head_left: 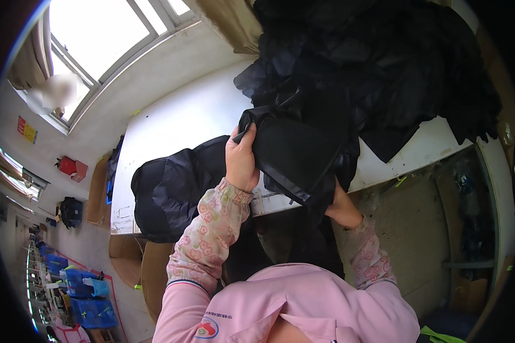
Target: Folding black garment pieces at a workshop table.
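Head view: black fabric piece held over a white table's near edge.
Left hand pinches its upper-left edge; right hand meets its lower right, fingers hidden, grip impossible to tell.

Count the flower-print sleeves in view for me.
2: the left sleeve, leading to the left hand gripping black fabric, and the right sleeve, leading to the right hand, partly hidden by that fabric.
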Demonstrator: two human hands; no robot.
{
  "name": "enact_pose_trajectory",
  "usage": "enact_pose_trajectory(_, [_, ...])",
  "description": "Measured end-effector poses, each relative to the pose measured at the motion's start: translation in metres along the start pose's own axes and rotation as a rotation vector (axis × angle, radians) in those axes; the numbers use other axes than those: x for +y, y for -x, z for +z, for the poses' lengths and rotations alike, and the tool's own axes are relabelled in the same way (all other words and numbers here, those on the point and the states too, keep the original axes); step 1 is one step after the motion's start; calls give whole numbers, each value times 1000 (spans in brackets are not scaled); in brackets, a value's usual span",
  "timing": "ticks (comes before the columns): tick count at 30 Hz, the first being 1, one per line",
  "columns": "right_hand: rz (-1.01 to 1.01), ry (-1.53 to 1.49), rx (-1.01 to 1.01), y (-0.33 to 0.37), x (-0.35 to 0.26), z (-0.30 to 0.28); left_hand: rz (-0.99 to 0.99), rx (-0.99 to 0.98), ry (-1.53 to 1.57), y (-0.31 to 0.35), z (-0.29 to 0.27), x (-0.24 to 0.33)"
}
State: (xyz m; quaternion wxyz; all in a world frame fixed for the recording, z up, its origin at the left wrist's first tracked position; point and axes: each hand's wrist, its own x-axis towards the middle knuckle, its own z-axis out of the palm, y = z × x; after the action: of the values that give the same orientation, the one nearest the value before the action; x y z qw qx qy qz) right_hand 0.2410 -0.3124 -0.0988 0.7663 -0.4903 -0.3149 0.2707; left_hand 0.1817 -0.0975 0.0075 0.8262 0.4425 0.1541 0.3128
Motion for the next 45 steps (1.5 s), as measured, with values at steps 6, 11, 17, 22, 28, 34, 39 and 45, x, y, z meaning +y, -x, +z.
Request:
enact_pose_trajectory(6, [58,269,10,-31,0,6,182,-10,-457,-5,-59,-17])
enact_pose_trajectory(11, [-292,591,-37,-45,-45,10,527,-586,-1421,35,-60,25])
enact_pose_trajectory(17, [-243,624,-353,-46,-71,30,194,-839,-1125,24,-78,-8])
enact_pose_trajectory(22, [216,5,-165,-41,-80,23,-169,-927,-799,26,-80,0])
enact_pose_trajectory(28, [142,133,-279,-46,-95,14,-244,-1082,-644,19,-79,5])
enact_pose_trajectory(34, [122,164,-315,-56,-101,18,138,-1106,-979,25,-66,-8])
enact_pose_trajectory(39, [107,266,-658,-55,-109,22,312,-702,-1023,25,-71,-39])
enact_pose_trajectory(45, [-175,1048,-505,-35,-130,4,-168,-536,-108,18,-59,-6])
